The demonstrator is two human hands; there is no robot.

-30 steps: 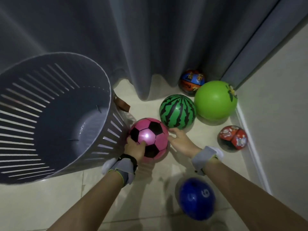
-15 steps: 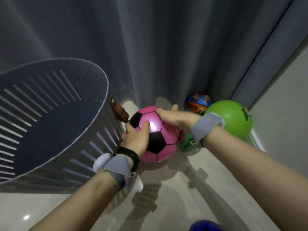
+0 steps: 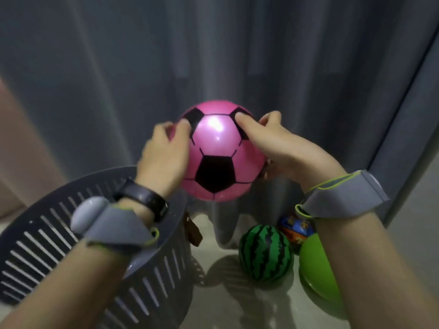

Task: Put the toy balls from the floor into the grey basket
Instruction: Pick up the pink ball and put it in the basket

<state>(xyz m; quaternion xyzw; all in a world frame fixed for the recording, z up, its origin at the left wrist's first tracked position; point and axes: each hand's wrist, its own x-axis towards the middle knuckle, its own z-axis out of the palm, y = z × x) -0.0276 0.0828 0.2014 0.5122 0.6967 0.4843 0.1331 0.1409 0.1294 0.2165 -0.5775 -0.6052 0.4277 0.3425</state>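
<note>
A pink and black football-pattern ball (image 3: 219, 153) is held up in the air between both hands, above and just right of the far rim of the grey slatted basket (image 3: 152, 288). My left hand (image 3: 164, 153) presses its left side and my right hand (image 3: 275, 146) grips its right side. On the floor at the lower right lie a watermelon-striped ball (image 3: 266, 254), a green ball (image 3: 318, 271) partly behind my right forearm, and an orange and blue ball (image 3: 295, 230) behind them.
A dark grey curtain (image 3: 213, 55) hangs close behind the ball and reaches the pale tiled floor (image 3: 225, 302). A brown tag (image 3: 192, 230) hangs from the basket's rim. A pale wall (image 3: 418, 222) stands at the right.
Both hands have lifted the pink ball from the floor to above the level of the basket's rim. The view has tilted up, so the blue ball and the red ball are out of view.
</note>
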